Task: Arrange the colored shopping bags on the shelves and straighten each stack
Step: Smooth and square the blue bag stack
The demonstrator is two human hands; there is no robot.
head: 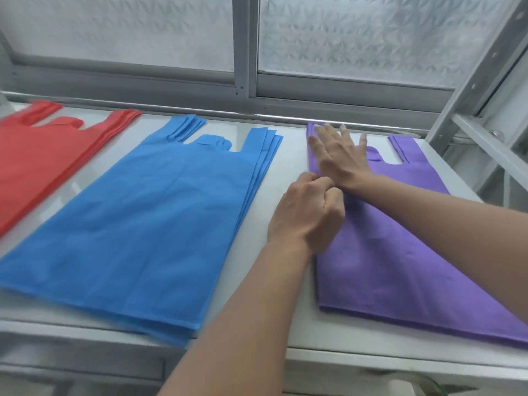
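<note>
Presently my left hand (307,212) is curled into a loose fist, knuckles bearing against the near-left edge of the purple stack (400,252); whether those fingers pinch any layer I cannot tell, since the fingertips are tucked under. Just beyond it my right hand (340,158) lies flat and fully spread, palm down on the purple stack's left handle loop, gripping nothing, only pressing.

Risk, as I judge it: the fabric looks thin and slippery, so a push from my fist with uneven pressure from the flat palm could slide the top layers past the lower ones and fan the stack out, as the blue stack (148,221) off my left fist already shows along its right edge. That blue stack also overhangs the front lip of the shelf (288,155); an elbow brushing it could drag bags off. My crossed forearms limit reach and may rumple the purple body beneath them.

Further left of my fingers, the red stack (40,158) sits partly out of view, its edges likewise stepped.

All three stacks lie on the white, smooth, slightly glossy shelf. Beyond my fingertips runs a grey sliding window frame (243,78) with frosted patterned panes; to the right stands a grey metal upright (468,90) of the shelving.
</note>
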